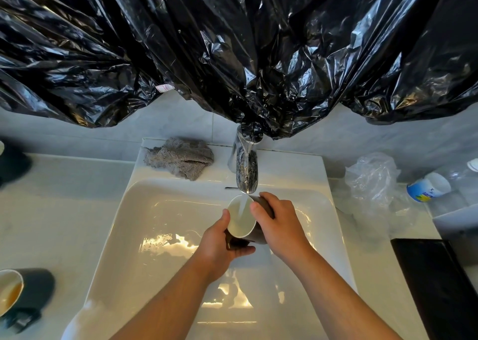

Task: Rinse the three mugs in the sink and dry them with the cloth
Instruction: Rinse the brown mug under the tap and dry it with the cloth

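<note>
My left hand [222, 238] and right hand [280, 222] both grip the dark ceramic mug with white inside [240, 218], tilted under the chrome tap [245, 169] over the white sink [144, 210]; I should rotate it slowly.

We are counting two mugs for sure: a mug [241, 218] over the sink [134, 236] and a second mug [28, 291] on the left counter [64, 197]; a dark shape [13, 165] at the left edge is looking too blurred for us to count. We are seeing one sink, one tap [245, 170], one cloth [181, 161], and two hands, the left hand [219, 244] and the right hand [280, 219]. On the right we are counting one clear bag [372, 181], one bottle [426, 188] and one black slab [439, 282]. Black sheeting [232, 42] is hanging above; we are not managing to count its pieces.
</note>
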`<state>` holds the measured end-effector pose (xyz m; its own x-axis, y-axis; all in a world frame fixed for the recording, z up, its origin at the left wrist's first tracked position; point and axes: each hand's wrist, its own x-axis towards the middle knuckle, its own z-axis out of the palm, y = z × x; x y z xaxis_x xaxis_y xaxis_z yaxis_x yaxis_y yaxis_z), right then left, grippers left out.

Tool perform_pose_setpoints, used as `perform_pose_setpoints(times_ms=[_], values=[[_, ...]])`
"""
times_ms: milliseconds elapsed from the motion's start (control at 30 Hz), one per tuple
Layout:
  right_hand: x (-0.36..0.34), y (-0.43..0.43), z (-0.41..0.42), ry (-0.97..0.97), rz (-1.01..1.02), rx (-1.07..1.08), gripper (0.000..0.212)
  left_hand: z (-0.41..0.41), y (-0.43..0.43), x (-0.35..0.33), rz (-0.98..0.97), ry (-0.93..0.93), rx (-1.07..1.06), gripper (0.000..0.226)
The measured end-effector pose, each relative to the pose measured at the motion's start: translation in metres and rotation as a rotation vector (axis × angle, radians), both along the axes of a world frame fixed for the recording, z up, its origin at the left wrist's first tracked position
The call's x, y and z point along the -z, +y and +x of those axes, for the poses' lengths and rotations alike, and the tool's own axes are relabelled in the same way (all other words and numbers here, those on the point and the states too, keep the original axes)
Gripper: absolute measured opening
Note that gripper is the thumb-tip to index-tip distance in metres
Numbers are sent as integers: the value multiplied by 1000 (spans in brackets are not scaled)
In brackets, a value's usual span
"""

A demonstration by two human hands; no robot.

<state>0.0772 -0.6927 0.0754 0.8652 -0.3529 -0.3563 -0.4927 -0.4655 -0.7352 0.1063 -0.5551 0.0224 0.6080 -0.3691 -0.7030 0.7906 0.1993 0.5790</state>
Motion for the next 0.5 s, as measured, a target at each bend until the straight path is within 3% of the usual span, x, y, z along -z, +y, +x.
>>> perform_pose_setpoints(times_ms=[167, 233, 333, 433, 500], values=[[3, -1, -1, -18, 4, 27, 53, -1, 1, 1, 18, -10, -11, 54], [4, -1, -1, -29, 73, 76, 35, -1, 4, -1, 61, -49, -11, 50], [7, 7, 3, -64, 270, 199, 23, 2, 10, -10, 118, -165, 31, 34], [15, 18, 7, -60, 543, 358, 32, 5, 18, -25, 189, -268, 48, 16], [21, 24, 9, -28, 740, 491, 33, 7, 23, -33, 267, -322, 21, 30]])
